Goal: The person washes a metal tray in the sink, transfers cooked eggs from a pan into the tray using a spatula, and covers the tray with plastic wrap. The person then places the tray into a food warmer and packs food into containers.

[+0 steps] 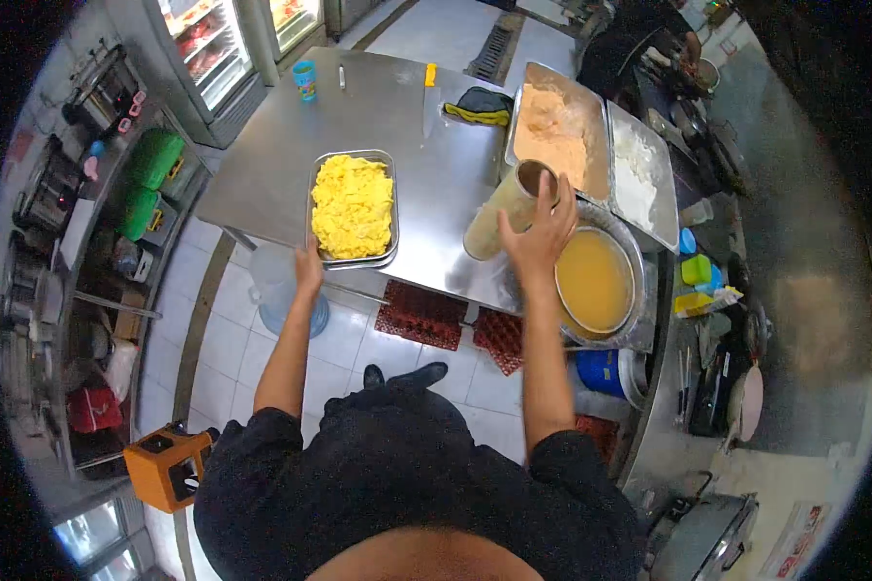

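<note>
My left hand (308, 269) is at the lower left corner of a metal tray (393, 225) heaped with yellow food (353, 207), its fingers pressed on the rim. With spread fingers, my right hand (541, 225) grips the upper end of a pale cylindrical container or roll (499, 215), which leans over the steel table. Just right of that hand is a round metal bowl (634, 281) of yellowish liquid (591, 279). Behind it are a tray of orange-tinted powder (552, 131) and a tray of white powder (635, 184).
On the steel table (262, 184) are a blue cup (305, 79), a knife with a yellow handle (430, 76) and a dark-and-yellow cloth (481, 105). Another person (625, 48) works at the back right. A blue bucket (603, 372) stands under the table's right end.
</note>
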### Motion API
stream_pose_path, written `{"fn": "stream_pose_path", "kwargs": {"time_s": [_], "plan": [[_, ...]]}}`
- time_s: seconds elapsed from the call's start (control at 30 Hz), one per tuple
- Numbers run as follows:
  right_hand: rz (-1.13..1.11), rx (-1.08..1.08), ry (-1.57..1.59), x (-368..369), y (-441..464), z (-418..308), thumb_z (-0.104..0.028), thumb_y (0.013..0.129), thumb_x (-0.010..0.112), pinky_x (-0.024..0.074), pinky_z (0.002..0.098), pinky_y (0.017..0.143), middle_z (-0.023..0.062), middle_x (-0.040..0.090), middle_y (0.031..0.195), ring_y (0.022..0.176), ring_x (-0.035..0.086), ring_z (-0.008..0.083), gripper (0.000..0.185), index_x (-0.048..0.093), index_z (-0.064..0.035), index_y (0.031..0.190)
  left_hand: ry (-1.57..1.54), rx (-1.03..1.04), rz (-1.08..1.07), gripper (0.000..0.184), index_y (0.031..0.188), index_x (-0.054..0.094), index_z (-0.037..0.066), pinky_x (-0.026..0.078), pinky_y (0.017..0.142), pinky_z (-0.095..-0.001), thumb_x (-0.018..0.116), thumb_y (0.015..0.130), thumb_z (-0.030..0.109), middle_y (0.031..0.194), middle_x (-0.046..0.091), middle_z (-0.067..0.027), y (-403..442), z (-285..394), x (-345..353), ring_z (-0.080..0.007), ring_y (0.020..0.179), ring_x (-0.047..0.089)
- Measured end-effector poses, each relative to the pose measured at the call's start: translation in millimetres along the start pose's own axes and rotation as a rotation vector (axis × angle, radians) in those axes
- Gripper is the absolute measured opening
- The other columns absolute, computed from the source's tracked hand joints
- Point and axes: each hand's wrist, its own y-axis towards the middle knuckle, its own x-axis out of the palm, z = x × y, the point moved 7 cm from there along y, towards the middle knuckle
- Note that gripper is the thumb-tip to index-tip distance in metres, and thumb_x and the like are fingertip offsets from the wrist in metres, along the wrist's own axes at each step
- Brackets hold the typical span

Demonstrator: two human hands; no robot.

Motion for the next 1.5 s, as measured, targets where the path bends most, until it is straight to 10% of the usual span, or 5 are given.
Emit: {"fn": "stream_pose_path", "kwargs": {"time_s": [0.23,0.43,0.97,1.33,1.5], "plan": [[-0.410,-0.257,-0.026,44.3,17.7,41.9,-0.037,0.069,0.075,0.0338,0.0444,0.093,0.0099,0.063,0.079,0.082,0.057,0.0275,0.036,0.069,-0.0088,0.091,-0.493,-0.256,-0.407,0.085,0.140,0.026,-0.004,0.020,0.111,-0.0360,0.038,0.088,0.063,0.146,0.027,-0.0200,17.2,64.3,51.3,-0.0311,0.138,0.020],[-0.215,-0.104,0.280,47.6,-31.9,90.0,-0.034,0.071,0.075,0.0402,0.0407,0.081,0.0131,0.059,0.075,0.071,0.054,0.0295,0.037,0.066,-0.0029,0.087,0.248,0.455,0.061,0.063,0.136,0.034,-0.001,0.025,0.109,-0.0376,0.057,0.089,0.036,0.141,0.036,-0.0194,-13.4,112.6,35.5,-0.0304,0.132,0.033],[-0.448,1.021,0.957,150.7,-234.8,81.7,-0.029,0.086,0.067,0.0485,0.0238,0.064,0.0049,0.064,0.085,0.072,0.059,0.0098,0.034,0.060,0.0012,0.100,0.290,0.547,-1.203,0.023,0.094,0.070,0.007,0.048,0.076,-0.0361,0.063,0.084,0.027,0.089,0.065,-0.0127,-45.0,125.3,131.6,-0.0270,0.082,0.061],[-0.618,0.880,0.682,226.0,-183.9,33.4,-0.023,0.088,0.062,0.0436,0.0321,0.086,0.0125,0.062,0.100,0.094,0.057,0.0187,0.037,0.054,0.0023,0.114,0.312,0.445,-1.021,0.018,0.091,0.053,0.001,0.044,0.072,-0.0396,0.045,0.093,0.017,0.082,0.057,-0.0170,3.4,99.7,100.8,-0.0314,0.078,0.057],[-0.355,0.173,0.272,185.5,-87.8,-58.8,-0.030,0.069,0.074,0.0347,0.0453,0.099,0.0214,0.051,0.121,0.114,0.046,0.0389,0.064,0.049,-0.0028,0.121,0.216,0.457,-1.065,0.028,0.101,0.050,0.000,0.044,0.075,-0.0370,0.038,0.099,0.026,0.087,0.055,-0.0163,-12.0,130.7,111.2,-0.0278,0.081,0.055]]}}
